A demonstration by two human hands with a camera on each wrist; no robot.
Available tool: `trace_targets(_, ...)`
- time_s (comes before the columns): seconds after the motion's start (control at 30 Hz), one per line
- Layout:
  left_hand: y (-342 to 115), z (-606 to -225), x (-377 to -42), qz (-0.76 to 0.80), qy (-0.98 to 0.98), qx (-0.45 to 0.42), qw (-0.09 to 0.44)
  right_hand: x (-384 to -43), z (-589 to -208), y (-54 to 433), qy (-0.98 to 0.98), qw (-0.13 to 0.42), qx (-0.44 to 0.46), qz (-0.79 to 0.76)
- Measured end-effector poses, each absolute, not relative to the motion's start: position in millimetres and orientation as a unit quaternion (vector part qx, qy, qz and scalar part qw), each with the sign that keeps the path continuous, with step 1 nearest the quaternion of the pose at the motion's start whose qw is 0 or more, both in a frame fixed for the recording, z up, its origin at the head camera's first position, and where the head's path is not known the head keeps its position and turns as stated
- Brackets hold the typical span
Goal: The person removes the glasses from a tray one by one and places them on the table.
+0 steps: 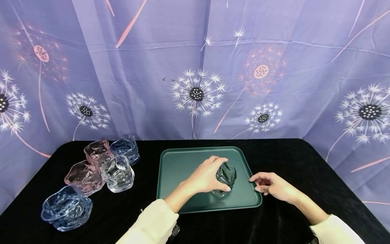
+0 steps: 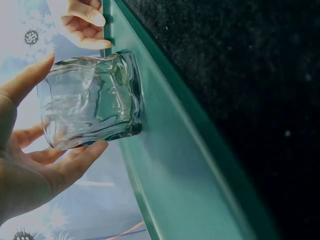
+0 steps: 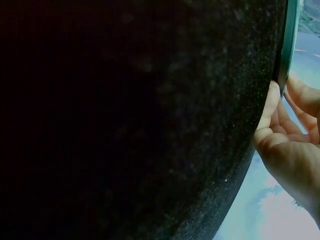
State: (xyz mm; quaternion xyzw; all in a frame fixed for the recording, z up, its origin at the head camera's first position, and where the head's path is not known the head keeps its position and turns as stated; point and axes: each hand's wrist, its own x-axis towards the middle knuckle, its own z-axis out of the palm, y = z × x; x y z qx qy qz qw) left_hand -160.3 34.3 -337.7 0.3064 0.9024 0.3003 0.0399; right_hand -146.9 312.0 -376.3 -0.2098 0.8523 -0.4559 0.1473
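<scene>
My left hand [image 1: 203, 175] holds a clear, wavy-sided drinking glass [image 1: 226, 177] on the right half of a green tray [image 1: 179, 167]. In the left wrist view, thumb and fingers span the sides of the glass [image 2: 92, 102], and its base meets the tray's surface. My right hand [image 1: 278, 187] is at the tray's right rim, where thumb and fingertips pinch the edge. From the right wrist, that hand [image 3: 292, 155] shows at the picture's right side, its digits on both sides of the tray's rim [image 3: 288, 50].
Left of the tray stand several wavy glasses: a blue one [image 1: 67, 208] in front, pink ones [image 1: 83, 178] behind it, a clear one [image 1: 118, 174], and another blue one [image 1: 125, 150] at the back. Black cloth [image 1: 286, 159] covers the table; a purple dandelion-print curtain [image 1: 146, 88] hangs behind.
</scene>
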Motion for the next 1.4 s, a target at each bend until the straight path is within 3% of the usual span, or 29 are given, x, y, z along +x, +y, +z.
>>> trace_targets(0.67,29.9,-334.5,-161.6,0.311,0.903,0.295,0.034,-147.7,-380.4,313.4,0.855,0.139,-0.219,-0.449)
trace_targets(1.4,-3.8,-320.0,-155.2,0.312,0.912,0.264,0.008,-147.7,-378.2,314.1,0.844,0.136,-0.238,-0.460)
